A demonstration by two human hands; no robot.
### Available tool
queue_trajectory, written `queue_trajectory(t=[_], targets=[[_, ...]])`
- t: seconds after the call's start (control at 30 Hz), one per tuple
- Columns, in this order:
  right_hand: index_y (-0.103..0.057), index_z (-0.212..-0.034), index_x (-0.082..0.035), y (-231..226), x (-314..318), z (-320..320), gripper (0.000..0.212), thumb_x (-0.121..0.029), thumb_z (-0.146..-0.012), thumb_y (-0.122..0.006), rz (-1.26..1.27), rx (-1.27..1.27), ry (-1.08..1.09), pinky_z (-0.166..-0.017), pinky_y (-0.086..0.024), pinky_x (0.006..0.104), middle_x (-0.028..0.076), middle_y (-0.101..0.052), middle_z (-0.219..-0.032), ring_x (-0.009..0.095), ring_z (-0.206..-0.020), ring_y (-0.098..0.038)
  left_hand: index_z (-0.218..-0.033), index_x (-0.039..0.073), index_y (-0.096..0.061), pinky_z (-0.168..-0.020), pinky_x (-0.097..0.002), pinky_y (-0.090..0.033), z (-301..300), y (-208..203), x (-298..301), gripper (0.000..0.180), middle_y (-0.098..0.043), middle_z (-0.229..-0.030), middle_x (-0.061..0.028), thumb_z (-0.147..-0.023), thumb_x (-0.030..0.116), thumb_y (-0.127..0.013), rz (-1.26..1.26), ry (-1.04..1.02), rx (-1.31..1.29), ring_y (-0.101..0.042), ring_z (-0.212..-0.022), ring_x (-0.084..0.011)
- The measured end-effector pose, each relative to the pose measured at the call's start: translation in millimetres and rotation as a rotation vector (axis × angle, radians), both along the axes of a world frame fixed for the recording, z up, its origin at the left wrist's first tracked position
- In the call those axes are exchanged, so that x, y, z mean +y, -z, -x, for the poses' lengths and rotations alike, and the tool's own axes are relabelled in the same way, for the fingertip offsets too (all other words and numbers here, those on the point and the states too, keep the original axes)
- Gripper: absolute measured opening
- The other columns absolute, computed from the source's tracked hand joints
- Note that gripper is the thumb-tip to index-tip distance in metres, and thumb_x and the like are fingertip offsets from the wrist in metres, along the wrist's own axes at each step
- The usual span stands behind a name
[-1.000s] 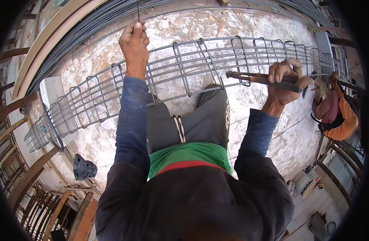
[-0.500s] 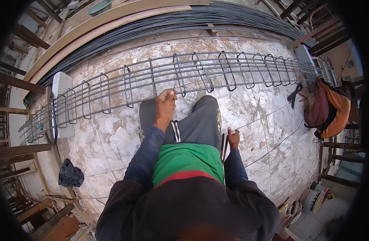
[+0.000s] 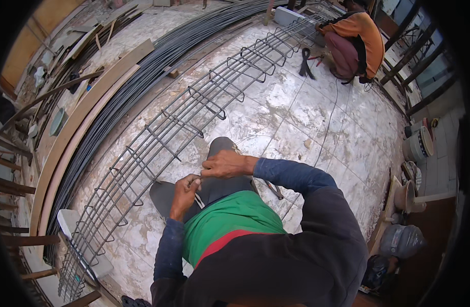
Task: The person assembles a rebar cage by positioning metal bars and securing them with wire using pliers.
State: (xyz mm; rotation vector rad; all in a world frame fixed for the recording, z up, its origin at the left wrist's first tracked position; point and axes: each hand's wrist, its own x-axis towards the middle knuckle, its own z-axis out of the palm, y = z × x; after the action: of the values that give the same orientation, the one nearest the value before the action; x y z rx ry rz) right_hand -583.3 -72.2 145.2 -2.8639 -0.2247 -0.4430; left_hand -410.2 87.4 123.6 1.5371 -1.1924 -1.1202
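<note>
My left hand (image 3: 184,194) is closed in a pinch above my lap, thumb against fingertips. Just to its right, my right hand (image 3: 226,164) is also closed, its curled fingers almost meeting the left ones. Whatever lies between the fingertips is too small to make out. Beyond my knees, a long rebar cage (image 3: 169,121) of dark rods and bent square stirrups stretches diagonally across the floor. The left hand is nearest to it, apart from its near side. A tool with two dark handles (image 3: 274,190) lies beside my right thigh, partly hidden by my forearm.
A co-worker (image 3: 358,43) in an orange and black top crouches at the cage's far end, near a dark wire bundle (image 3: 306,64). Pale blocks (image 3: 103,267) support the cage. Behind it lie long loose rebars (image 3: 127,77) and planks (image 3: 86,118). Buckets (image 3: 418,144) stand at right.
My view has turned toward the right. My left hand has left the cage's near edge and come over my lap. My right hand has risen from beside my thigh to meet it.
</note>
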Motion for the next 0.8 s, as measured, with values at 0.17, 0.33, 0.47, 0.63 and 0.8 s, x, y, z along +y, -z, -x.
queue_trajectory(t=[0.17,0.33,0.47,0.63,0.8], targets=[[-0.052,-0.101,-0.012,14,5,39,0.024,-0.017,-0.078,-0.059,0.070,0.161,-0.080,-0.052,-0.050,0.0437,0.009,-0.056,-0.083,0.028,-0.070,-0.064,-0.090,0.001,-0.067,-0.054,-0.0306,-0.043,12,4,12,0.014,-0.061,-0.065,-0.0047,-0.091,0.013,-0.059,-0.110,0.258,-0.239,-0.056,-0.056,-0.0117],[-0.054,-0.105,-0.012,26,3,60,0.028,-0.016,-0.078,-0.060,0.049,0.377,-0.021,-0.052,-0.050,0.0430,0.010,-0.062,-0.080,0.030,-0.069,-0.065,-0.082,0.000,-0.060,-0.065,-0.0466,-0.047,25,-3,2,0.003,-0.061,-0.079,-0.0238,-0.083,0.002,-0.058,0.108,0.409,-0.410,-0.059,-0.077,-0.0449],[-0.055,-0.105,-0.008,50,3,63,0.026,-0.015,-0.080,-0.059,-0.071,0.390,0.076,-0.055,-0.050,0.0446,0.012,-0.062,-0.076,0.033,-0.070,-0.065,-0.085,-0.003,-0.061,-0.070,-0.0497,-0.047,28,20,-7,0.005,-0.062,-0.082,-0.0255,-0.082,-0.001,-0.058,0.098,0.371,-0.416,-0.060,-0.081,-0.0456],[-0.053,-0.103,-0.007,66,39,53,0.024,-0.013,-0.080,-0.058,-0.409,0.232,0.311,-0.058,-0.049,0.0480,0.014,-0.060,-0.086,0.036,-0.071,-0.063,-0.086,-0.001,-0.064,-0.070,-0.0470,-0.049,34,36,-21,0.006,-0.063,-0.083,-0.0236,-0.085,0.004,-0.060,0.086,0.316,-0.396,-0.062,-0.081,-0.0431],[-0.053,-0.108,-0.008,56,49,59,0.030,-0.011,-0.078,-0.058,-0.402,0.310,0.368,-0.057,-0.049,0.0479,0.013,-0.059,-0.087,0.036,-0.068,-0.062,-0.085,0.005,-0.069,-0.070,-0.0439,-0.049,28,9,-18,0.013,-0.062,-0.086,-0.0147,-0.086,0.017,-0.064,0.258,0.325,-0.836,-0.063,-0.082,-0.0353]])
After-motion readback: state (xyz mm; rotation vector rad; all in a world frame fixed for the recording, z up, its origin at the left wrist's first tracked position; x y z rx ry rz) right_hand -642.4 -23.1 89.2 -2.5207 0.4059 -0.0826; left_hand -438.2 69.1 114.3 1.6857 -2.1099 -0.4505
